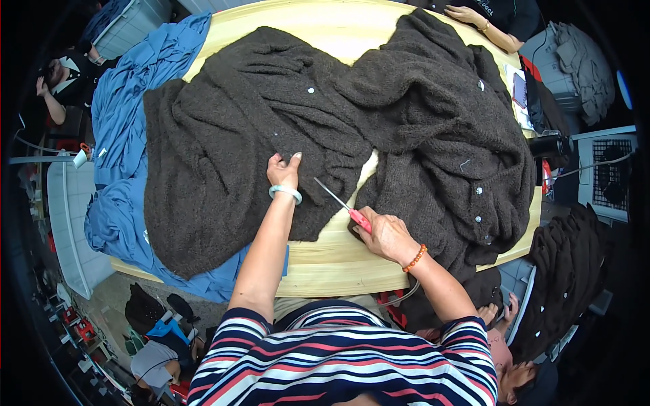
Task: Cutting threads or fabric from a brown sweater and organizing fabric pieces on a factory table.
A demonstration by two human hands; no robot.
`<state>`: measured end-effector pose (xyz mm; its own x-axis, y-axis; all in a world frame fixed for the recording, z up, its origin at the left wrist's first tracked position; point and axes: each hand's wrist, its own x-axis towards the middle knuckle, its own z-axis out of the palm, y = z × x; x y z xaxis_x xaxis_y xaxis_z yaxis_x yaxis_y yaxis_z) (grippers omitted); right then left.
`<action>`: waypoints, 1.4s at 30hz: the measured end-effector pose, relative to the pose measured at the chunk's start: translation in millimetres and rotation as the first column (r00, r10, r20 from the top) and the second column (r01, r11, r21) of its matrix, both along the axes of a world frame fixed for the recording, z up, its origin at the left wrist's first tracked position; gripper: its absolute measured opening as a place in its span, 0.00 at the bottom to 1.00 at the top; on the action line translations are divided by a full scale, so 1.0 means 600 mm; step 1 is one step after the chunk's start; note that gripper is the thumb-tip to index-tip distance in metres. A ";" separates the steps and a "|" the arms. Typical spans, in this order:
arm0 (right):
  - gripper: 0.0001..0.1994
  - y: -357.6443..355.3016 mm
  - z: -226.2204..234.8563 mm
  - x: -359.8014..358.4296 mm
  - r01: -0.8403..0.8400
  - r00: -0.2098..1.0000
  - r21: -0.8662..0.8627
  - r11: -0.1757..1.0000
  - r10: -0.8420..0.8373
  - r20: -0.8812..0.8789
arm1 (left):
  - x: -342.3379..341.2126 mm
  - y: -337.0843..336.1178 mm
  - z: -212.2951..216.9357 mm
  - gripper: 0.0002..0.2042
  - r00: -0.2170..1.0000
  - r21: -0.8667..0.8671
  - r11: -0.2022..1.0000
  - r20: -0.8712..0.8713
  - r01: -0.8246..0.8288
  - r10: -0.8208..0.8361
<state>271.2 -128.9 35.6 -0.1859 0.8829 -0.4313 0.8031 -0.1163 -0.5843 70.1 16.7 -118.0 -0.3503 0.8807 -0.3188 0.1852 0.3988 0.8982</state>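
Observation:
Two dark brown knit garments lie rumpled on the table. My left hand [283, 172], wearing a pale bangle, is on the left knit garment [210, 149]; its fingers are curled into the cloth, with the thumb standing up. In my right hand [388, 238], which has an orange bead bracelet, is a slim pointed metal tool with a pink-red handle [360, 220]. Its tip points up and left toward the left garment. Beside that hand lies the right knit garment [433, 115], with several shiny buttons and a loose pale thread on it.
Blue cloth [125, 128] is heaped along the left edge of the pale wooden table [332, 271]. A phone [519, 89] lies at the right edge. More dark garments [565, 284] hang over a bin at lower right. Other people sit around, one with an arm [484, 26] on the far edge.

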 end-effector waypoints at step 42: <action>0.12 0.212 -0.011 -0.077 -0.057 0.996 0.059 0.997 0.053 0.066 | -0.039 0.071 -0.049 0.05 0.844 0.114 0.993 0.532 0.007 -0.067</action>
